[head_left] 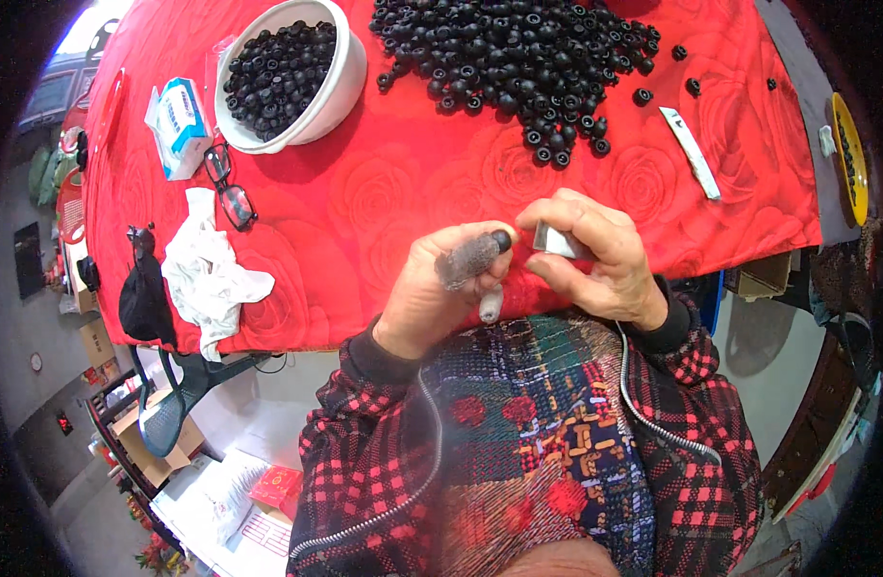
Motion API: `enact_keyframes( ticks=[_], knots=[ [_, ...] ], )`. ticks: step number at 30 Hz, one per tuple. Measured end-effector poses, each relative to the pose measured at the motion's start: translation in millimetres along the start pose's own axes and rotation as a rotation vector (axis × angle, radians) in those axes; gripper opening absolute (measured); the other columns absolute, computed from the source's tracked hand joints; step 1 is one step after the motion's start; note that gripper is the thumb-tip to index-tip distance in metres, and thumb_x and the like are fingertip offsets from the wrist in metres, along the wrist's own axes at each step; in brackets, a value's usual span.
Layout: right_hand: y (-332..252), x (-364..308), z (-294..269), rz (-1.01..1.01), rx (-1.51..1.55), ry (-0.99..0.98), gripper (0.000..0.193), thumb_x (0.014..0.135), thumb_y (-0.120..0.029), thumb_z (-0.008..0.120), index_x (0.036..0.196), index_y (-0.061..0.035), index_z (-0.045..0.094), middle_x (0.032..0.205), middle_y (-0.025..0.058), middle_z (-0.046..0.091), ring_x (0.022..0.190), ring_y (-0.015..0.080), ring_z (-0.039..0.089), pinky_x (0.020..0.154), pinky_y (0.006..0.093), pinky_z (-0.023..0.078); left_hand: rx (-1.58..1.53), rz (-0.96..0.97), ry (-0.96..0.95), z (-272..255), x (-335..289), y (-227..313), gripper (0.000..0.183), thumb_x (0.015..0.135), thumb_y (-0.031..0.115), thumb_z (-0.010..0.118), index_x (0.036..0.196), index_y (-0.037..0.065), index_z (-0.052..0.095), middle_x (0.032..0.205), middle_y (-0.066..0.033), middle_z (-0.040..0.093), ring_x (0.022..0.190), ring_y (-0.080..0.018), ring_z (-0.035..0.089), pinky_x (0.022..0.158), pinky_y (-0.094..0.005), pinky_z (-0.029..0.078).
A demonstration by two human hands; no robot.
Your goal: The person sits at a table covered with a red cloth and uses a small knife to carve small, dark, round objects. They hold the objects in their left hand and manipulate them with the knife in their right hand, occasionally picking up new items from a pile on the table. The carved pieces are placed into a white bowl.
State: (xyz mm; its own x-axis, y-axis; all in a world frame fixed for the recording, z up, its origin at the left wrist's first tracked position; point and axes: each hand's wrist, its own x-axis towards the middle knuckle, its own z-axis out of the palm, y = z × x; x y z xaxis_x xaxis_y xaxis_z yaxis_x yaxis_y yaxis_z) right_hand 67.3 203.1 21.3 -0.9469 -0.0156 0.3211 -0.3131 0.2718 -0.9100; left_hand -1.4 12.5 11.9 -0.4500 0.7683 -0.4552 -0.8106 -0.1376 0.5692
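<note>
My left hand is closed, pinching a small black round part at its fingertips. Worn grey wrapping covers the thumb, and a paler wrap shows on another finger. Opposite it, a short flat blade, shiny with a white section, is gripped between the thumb and fingers of my right hand. The blade is close to the black part, with a small gap between them. Beyond both hands, a large pile of similar black parts lies on the red tablecloth.
At the far left a white bowl holds many black parts. Near it are glasses, a blue-and-white box and a white cloth. A white strip lies to the right, and a yellow plate is at the far right.
</note>
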Motion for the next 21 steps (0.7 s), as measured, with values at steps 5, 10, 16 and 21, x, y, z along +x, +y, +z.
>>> enact_keyframes(
  ticks=[5,10,16,21],
  knots=[
    [10.6,3.6,18.5,-0.275,-0.263,0.070,0.036,0.066,-0.010,0.069,0.099,-0.0016,0.059,0.073,0.0087,0.054,0.060,0.0257,0.056,0.052,0.0365,0.043,-0.210,-0.033,-0.135,-4.8,-3.0,-4.4,0.021,0.095,0.017,0.049,0.105,0.000,0.058,0.080,-0.0025,0.057,0.063,-0.0102,0.057,0.047,-0.0246,0.049],
    [7.4,-3.5,19.1,-0.436,-0.477,0.073,0.038,0.065,-0.015,0.069,0.098,-0.0011,0.059,0.071,0.0068,0.053,0.057,0.0222,0.054,0.048,0.0348,0.040,-0.273,-0.035,-0.052,-0.4,-8.0,-9.4,0.020,0.092,0.007,0.050,0.109,0.000,0.058,0.085,-0.0029,0.060,0.069,-0.0083,0.058,0.054,-0.0225,0.049],
    [-13.3,-8.3,9.4,-0.228,-0.220,-0.022,0.031,0.073,-0.008,0.065,0.102,0.0009,0.057,0.072,0.0106,0.053,0.060,0.0267,0.055,0.052,0.0355,0.042,0.100,0.186,0.053,4.7,-19.3,-7.5,0.030,0.085,-0.008,0.050,0.113,-0.003,0.058,0.086,-0.0037,0.061,0.071,-0.0068,0.056,0.059,-0.0216,0.050],
    [-18.4,-5.5,7.1,-0.058,-0.235,-0.019,0.029,0.079,-0.007,0.060,0.106,0.0019,0.054,0.078,0.0154,0.054,0.066,0.0328,0.056,0.057,0.0386,0.045,0.048,0.203,-0.054,-1.9,-23.3,-7.5,0.026,0.088,0.005,0.057,0.113,-0.002,0.059,0.088,-0.0056,0.061,0.072,-0.0092,0.056,0.060,-0.0236,0.050]
  ],
)
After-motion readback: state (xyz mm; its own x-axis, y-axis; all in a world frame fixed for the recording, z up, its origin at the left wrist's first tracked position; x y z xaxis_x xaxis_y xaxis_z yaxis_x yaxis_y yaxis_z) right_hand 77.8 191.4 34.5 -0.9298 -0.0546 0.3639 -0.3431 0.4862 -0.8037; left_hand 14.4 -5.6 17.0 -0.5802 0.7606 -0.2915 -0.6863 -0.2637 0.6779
